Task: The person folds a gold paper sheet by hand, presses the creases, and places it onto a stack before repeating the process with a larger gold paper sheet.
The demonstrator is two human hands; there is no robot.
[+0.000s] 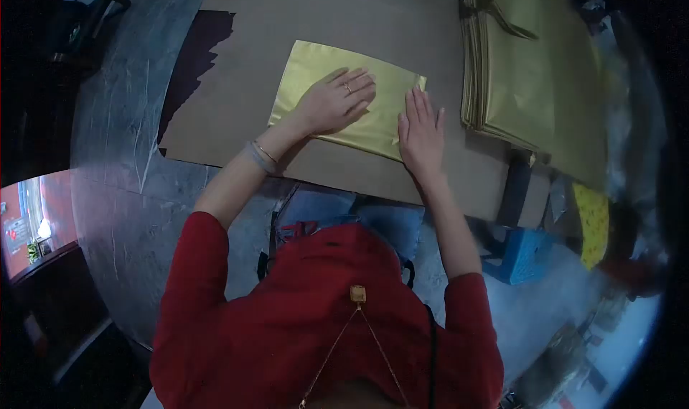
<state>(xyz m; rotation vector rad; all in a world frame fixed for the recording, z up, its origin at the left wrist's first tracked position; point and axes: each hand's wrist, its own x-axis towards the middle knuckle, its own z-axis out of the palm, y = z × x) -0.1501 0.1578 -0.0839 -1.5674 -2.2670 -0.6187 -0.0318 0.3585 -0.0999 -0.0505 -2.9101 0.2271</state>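
Gold sheet: satiny, foil-like, roughly rectangular, lying slightly askew near the upper centre of the frame, on a matt brown board. I read soft creases toward its left end and a small upturned fold at its upper right corner.

Left hand: palm down on the middle of the sheet, fingers long and nearly straight, pressed flat rather than curled. Right hand: also flattened, fingers pointing up the frame, lying across the sheet's right edge; thumb side over the gold, outer side over brown. Its fingertips sit just below the upturned fold. I make both grips unclenched, the sheet under them against the board.

Edges: the sheet's lower edge runs near the board's front rim, where both forearms cross. Above the sheet I have a broad stretch of plain brown up to the top of the frame. At the board's left, a dark patch with a ragged, torn-looking outline, well apart from the left hand. To the right, a narrower brown strip, then a thick stack of gold layers, edges bunched, a dark strap over its upper part. That stack limits my room on the right.
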